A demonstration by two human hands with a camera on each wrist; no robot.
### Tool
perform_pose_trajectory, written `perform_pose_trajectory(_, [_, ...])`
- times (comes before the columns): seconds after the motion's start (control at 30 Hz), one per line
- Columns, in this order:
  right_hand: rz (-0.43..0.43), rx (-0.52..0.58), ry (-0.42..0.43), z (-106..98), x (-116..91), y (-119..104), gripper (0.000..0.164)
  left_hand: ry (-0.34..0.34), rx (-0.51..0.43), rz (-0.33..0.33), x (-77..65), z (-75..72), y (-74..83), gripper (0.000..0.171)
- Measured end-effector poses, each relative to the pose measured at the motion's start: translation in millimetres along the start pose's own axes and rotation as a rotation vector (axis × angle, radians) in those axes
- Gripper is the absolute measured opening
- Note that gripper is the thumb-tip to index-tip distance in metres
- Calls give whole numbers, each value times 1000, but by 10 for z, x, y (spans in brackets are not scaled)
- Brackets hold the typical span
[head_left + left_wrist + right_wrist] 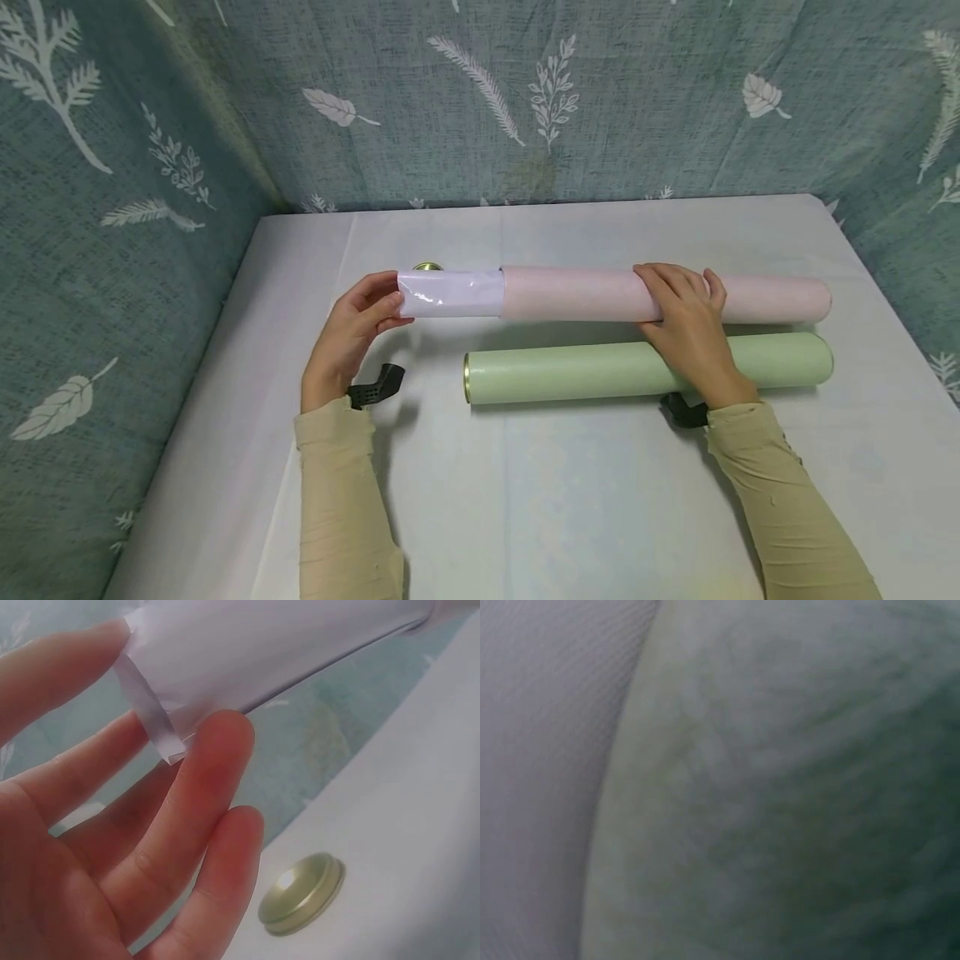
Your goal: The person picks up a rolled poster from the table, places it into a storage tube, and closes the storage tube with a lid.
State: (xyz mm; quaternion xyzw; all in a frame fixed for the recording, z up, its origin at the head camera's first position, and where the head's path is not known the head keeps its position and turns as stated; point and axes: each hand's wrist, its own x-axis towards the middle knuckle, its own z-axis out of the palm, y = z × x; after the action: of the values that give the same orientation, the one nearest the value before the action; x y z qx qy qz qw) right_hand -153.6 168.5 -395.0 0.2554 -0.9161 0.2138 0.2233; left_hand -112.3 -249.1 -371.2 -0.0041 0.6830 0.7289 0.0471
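Pink tube: above the bench, beyond the green tube; left end open, white roll part inside, part out. Left grip: thumb and fingers pinching the white roll's free end. Right grip: wrapped over the pink tube. Advisable handling: tube steady, roll in line with it, pinch light against creasing. Green tube: gold-rimmed left end, contents hidden. Gold lid: just behind the roll.

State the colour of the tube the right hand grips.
Pale pink tube, clearest in the head view.
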Motion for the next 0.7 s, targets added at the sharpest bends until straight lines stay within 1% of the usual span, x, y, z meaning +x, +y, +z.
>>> perform_pose_trajectory(0.1, [2,-2,-4,1,1,-2,71,-4,27,-14,20,31,-4,43])
perform_pose_trajectory(0.23, [-1,-1,-7,2,7,-4,71,8,61,-34,38,70,-8,46])
perform_pose_trajectory(0.47, [-2,-2,-14,6,9,-5,72,-20,56,-8,53,143,-3,46])
perform_pose_trajectory(0.53, [-2,-2,-13,5,7,-6,72,-30,68,-10,53,176,20,46])
perform_pose_trajectory(0.67, [-5,-2,-6,2,5,-9,72,-51,101,-21,15,267,130,46])
perform_pose_trajectory(0.7, [-6,-1,-4,1,4,-10,71,-55,106,-20,18,273,128,46])
